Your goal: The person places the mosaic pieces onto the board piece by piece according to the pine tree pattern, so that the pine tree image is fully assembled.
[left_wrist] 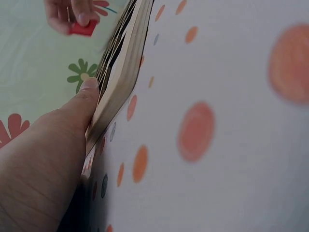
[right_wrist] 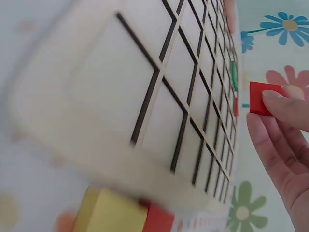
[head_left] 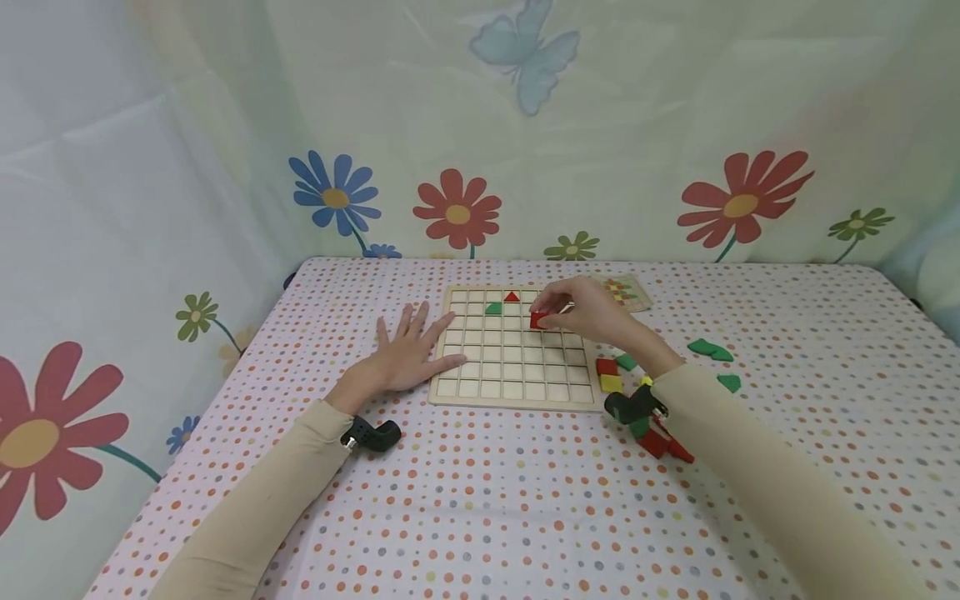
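Note:
My right hand [head_left: 581, 310] pinches a red square tile [head_left: 537, 321] between thumb and fingers, above the upper right part of a wooden grid board [head_left: 495, 405]. In the right wrist view the red tile [right_wrist: 259, 98] is held clear of the grid. My left hand [head_left: 405, 354] lies with fingers spread at the board's left edge, its thumb and a fingertip reaching onto the frame. The left wrist view shows the thumb [left_wrist: 89, 87] along the board's side. Near the board's top, a red triangle [head_left: 512, 297] and a green rounded piece [head_left: 493, 308] sit in cells.
A pattern card [head_left: 637, 298] lies behind my right wrist. Right of the board are a red square [head_left: 607, 367], a yellow square [head_left: 611, 383] and several more pieces, partly hidden under the right wrist camera. Green pieces [head_left: 711, 350] lie farther right on the dotted tablecloth.

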`<action>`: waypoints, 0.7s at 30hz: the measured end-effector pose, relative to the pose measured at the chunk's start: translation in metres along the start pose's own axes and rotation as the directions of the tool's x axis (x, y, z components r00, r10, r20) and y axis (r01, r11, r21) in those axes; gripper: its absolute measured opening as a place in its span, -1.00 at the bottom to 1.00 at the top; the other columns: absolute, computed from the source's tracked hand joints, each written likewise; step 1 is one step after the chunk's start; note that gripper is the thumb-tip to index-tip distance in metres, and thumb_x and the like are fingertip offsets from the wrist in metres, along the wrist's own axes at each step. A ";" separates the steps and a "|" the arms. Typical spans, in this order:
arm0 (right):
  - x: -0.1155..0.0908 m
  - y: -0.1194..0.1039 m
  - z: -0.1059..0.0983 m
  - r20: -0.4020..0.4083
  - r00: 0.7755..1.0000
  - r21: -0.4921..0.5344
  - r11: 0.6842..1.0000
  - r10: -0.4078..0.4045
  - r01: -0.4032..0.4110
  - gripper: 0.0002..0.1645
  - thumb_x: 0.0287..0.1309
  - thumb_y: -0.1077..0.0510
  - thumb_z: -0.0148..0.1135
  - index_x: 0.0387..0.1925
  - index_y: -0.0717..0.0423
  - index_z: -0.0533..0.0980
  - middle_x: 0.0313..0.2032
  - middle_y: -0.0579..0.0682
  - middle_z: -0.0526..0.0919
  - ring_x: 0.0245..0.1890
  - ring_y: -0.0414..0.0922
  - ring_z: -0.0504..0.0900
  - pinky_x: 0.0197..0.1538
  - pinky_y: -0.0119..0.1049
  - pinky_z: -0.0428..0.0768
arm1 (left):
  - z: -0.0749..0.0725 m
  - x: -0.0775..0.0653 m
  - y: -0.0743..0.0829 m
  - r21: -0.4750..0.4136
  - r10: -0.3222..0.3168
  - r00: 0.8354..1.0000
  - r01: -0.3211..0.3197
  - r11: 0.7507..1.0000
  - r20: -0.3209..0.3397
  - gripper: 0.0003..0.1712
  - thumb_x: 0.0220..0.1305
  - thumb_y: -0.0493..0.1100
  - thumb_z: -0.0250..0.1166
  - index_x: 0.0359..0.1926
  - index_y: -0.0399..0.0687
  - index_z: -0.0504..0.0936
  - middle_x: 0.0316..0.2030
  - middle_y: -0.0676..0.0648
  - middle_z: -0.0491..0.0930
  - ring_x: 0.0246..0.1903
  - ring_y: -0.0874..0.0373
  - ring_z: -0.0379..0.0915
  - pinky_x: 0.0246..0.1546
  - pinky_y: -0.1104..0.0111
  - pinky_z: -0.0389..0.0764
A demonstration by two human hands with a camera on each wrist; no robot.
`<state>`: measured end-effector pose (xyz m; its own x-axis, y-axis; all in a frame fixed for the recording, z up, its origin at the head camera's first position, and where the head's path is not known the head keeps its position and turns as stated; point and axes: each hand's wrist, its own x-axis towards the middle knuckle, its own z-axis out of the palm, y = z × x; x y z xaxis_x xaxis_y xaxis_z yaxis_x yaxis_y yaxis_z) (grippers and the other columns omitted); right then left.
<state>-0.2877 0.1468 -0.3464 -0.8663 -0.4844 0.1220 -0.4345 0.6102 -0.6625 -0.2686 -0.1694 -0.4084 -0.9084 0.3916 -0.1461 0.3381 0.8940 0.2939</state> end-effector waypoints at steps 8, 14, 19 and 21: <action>0.031 0.004 0.013 -0.057 0.996 -0.001 0.998 0.067 -0.067 -0.79 0.35 0.36 0.34 -0.03 0.27 0.74 -0.12 0.20 0.78 -0.10 0.10 0.72 -0.07 -0.11 0.57 | -0.004 -0.003 0.004 0.001 0.010 1.000 -0.010 1.000 -0.002 0.00 0.51 0.47 -0.03 0.72 0.28 -0.20 0.67 -0.24 -0.45 0.62 -0.22 -0.65 0.41 -0.41 -0.57; 0.044 0.006 0.023 -0.062 0.996 0.019 0.998 0.057 -0.056 -0.76 0.36 0.40 0.30 0.00 0.32 0.74 -0.04 0.26 0.76 -0.09 0.13 0.71 -0.09 -0.11 0.60 | -0.006 -0.004 0.005 -0.004 0.000 1.000 0.001 1.000 0.011 -0.01 0.51 0.48 -0.05 0.72 0.29 -0.22 0.67 -0.23 -0.46 0.62 -0.21 -0.67 0.41 -0.41 -0.57; 0.050 0.007 0.030 -0.064 0.995 0.007 0.997 0.081 -0.081 -0.75 0.39 0.40 0.26 0.02 0.32 0.73 0.00 0.27 0.74 -0.07 0.14 0.68 -0.11 -0.13 0.61 | -0.006 -0.003 0.003 -0.007 -0.006 1.000 0.006 1.000 0.011 0.00 0.50 0.49 -0.05 0.72 0.28 -0.20 0.67 -0.23 -0.45 0.62 -0.21 -0.66 0.42 -0.40 -0.57; 0.051 0.007 0.032 -0.068 0.994 -0.003 0.996 0.084 -0.084 -0.75 0.40 0.40 0.25 0.02 0.32 0.73 0.00 0.27 0.74 -0.07 0.14 0.68 -0.12 -0.13 0.61 | -0.006 -0.003 0.002 -0.013 -0.008 1.000 0.008 1.000 0.011 0.00 0.50 0.49 -0.04 0.72 0.28 -0.19 0.67 -0.23 -0.44 0.62 -0.20 -0.65 0.42 -0.40 -0.57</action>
<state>-0.3273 0.1060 -0.3679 -0.9143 -0.3879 0.1163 -0.3610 0.6507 -0.6680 -0.2668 -0.1694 -0.4019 -0.9083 0.3871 -0.1585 0.3278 0.8942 0.3050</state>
